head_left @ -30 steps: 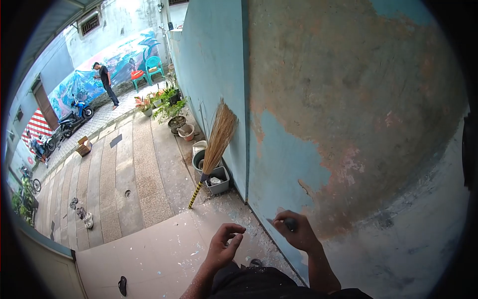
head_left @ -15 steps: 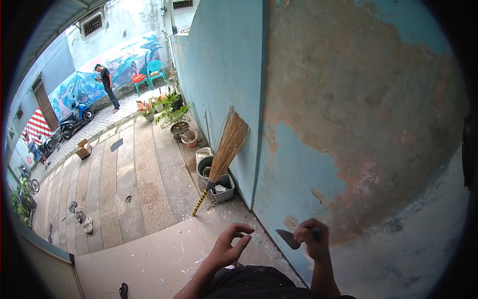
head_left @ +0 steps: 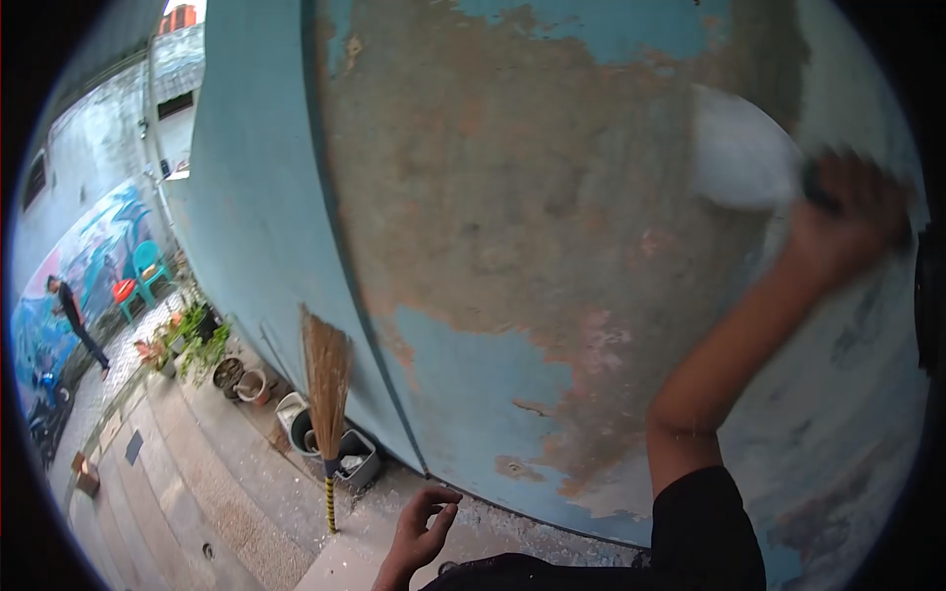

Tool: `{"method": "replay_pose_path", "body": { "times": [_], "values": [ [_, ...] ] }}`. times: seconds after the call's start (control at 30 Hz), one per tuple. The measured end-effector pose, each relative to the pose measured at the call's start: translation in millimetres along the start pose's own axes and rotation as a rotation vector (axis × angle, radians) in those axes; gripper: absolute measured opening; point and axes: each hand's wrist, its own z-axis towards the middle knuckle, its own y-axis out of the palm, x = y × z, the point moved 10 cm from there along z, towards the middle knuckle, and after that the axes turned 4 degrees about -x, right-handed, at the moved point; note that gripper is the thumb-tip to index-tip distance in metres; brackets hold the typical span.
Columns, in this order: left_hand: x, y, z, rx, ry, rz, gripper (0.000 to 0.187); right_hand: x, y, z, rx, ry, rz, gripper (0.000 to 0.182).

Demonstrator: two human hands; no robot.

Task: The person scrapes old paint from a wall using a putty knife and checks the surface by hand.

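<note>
My right hand [head_left: 849,212] is raised high at the right and closed round the dark handle of a putty knife. The broad blade of the putty knife [head_left: 741,153], smeared by motion, points left across the patchy wall [head_left: 552,187], overlapping its bare brown plaster. Blue paint [head_left: 473,350] still covers parts of this wall, with ragged, flaking edges. Low in the middle, my left hand [head_left: 429,522] hangs in front of my body, its fingers loosely bent, thumb apart from them and nothing held.
A stick broom [head_left: 325,394] leans bristles-up against the wall, near a grey tub [head_left: 360,461] and potted plants [head_left: 202,340]. Paint flakes lie along the wall's foot. Farther left are a person [head_left: 74,320], a teal chair [head_left: 150,264] and a cardboard box [head_left: 86,475].
My right hand has swung the putty knife from low by the wall's foot up to the upper right. My view has turned right and up. The left hand stays low.
</note>
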Motion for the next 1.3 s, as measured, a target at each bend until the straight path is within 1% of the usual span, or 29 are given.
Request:
{"method": "replay_pose_path", "body": {
  "times": [0.07, 0.1, 0.13, 0.2, 0.23, 0.3, 0.33, 0.37, 0.4, 0.47, 0.5, 0.53, 0.6, 0.73, 0.83, 0.9, 0.93, 0.97, 1.03, 1.07, 1.1, 1.13, 1.2, 1.23, 1.27, 1.3],
  "values": [
    [6.6, 9.0, 5.5, -0.043, 0.015, -0.001, 0.018, 55.8, 28.4, -3.3, 0.461, 0.127, -0.237, 0.027],
    [14.7, 12.7, 8.5, -0.065, 0.034, 0.013, 0.017, 82.7, 48.9, 3.0, 0.312, 0.270, -0.032, 0.030],
    [21.3, 13.1, 13.5, -0.082, 0.061, 0.028, 0.017, 71.1, 41.0, 4.6, 0.313, 0.260, -0.045, 0.030],
    [16.3, 8.7, 18.6, -0.086, 0.086, 0.009, 0.017, 27.6, 47.4, 21.5, 0.072, 0.007, 0.156, 0.032],
    [13.3, 8.1, 21.7, -0.081, 0.093, -0.014, 0.017, 32.1, 60.4, 24.4, 0.063, -0.003, 0.152, 0.032],
    [12.4, 6.1, 26.4, -0.074, 0.080, -0.025, 0.017, 71.3, 82.6, 6.6, 0.289, 0.212, -0.069, 0.030],
    [11.7, 3.7, 26.6, -0.060, 0.076, -0.031, 0.017, 81.6, 78.1, -5.8, 0.404, 0.317, -0.184, 0.030],
    [13.2, 3.0, 26.3, -0.067, 0.074, -0.012, 0.015, 78.7, 84.9, 0.0, 0.232, 0.251, -0.195, 0.028],
    [13.2, 1.8, 28.8, -0.070, 0.090, -0.015, 0.015, 81.2, 63.7, 8.0, 0.226, 0.236, -0.194, 0.028],
    [6.8, -1.6, 31.3, -0.061, 0.092, -0.054, 0.015, 49.9, 9.7, 37.8, 0.163, -0.153, -0.541, 0.022],
    [5.0, -3.4, 34.5, -0.053, 0.078, -0.023, 0.015, 35.2, 5.3, 36.5, 0.131, -0.336, -0.716, 0.020],
    [8.4, -3.7, 35.9, -0.039, 0.065, -0.008, 0.015, 31.8, 18.2, 29.1, 0.132, -0.319, -0.729, 0.020],
    [11.1, -1.7, 38.7, -0.054, 0.066, -0.009, 0.015, 47.0, 55.3, 30.3, 0.188, -0.036, -0.338, 0.009],
    [9.7, 7.5, 48.0, -0.082, 0.081, -0.068, 0.016, 18.5, 92.3, 30.5, 0.196, -0.104, -0.335, 0.015],
    [24.8, 23.2, 54.5, -0.169, 0.100, 0.027, 0.017, -6.5, 99.0, 22.3, 0.226, -0.149, -0.354, 0.024],
    [33.7, 30.1, 54.4, -0.209, 0.095, 0.029, 0.017, -17.3, 104.2, 25.9, 0.245, -0.211, -0.341, 0.030],
    [34.7, 33.7, 56.1, -0.244, 0.083, 0.026, 0.017, -19.8, 106.0, 27.7, 0.253, -0.242, -0.330, 0.033],
    [37.7, 33.9, 57.5, -0.242, 0.114, 0.031, 0.018, -10.7, 104.7, 31.0, 0.252, -0.249, -0.322, 0.033],
    [41.2, 34.2, 59.0, -0.222, 0.111, 0.041, 0.018, 42.2, 89.2, 36.4, 0.240, -0.083, -0.307, 0.033],
    [43.0, 33.3, 58.4, -0.206, 0.116, 0.052, 0.017, 55.9, 86.6, 35.9, 0.235, -0.002, -0.303, 0.033],
    [41.1, 33.8, 57.3, -0.204, 0.122, 0.048, 0.017, 52.0, 96.6, 39.4, 0.109, -0.025, -0.339, 0.031],
    [36.0, 32.0, 54.9, -0.207, 0.117, 0.029, 0.017, 37.6, 97.8, 38.4, 0.107, -0.032, -0.336, 0.031],
    [31.1, 28.9, 58.8, -0.206, 0.125, 0.005, 0.017, -11.8, 105.0, 35.9, 0.074, -0.266, -0.238, 0.027],
    [26.2, 25.9, 60.6, -0.178, 0.114, -0.015, 0.017, -0.1, 86.6, 37.9, 0.196, -0.233, -0.237, 0.029],
    [19.8, 23.6, 57.3, -0.154, 0.088, -0.034, 0.018, 20.8, 89.0, 34.5, 0.194, -0.221, -0.240, 0.029],
    [25.5, 23.6, 57.2, -0.149, 0.123, 0.011, 0.017, 68.2, 95.4, 30.0, 0.179, 0.015, -0.211, 0.034]
  ]
}}
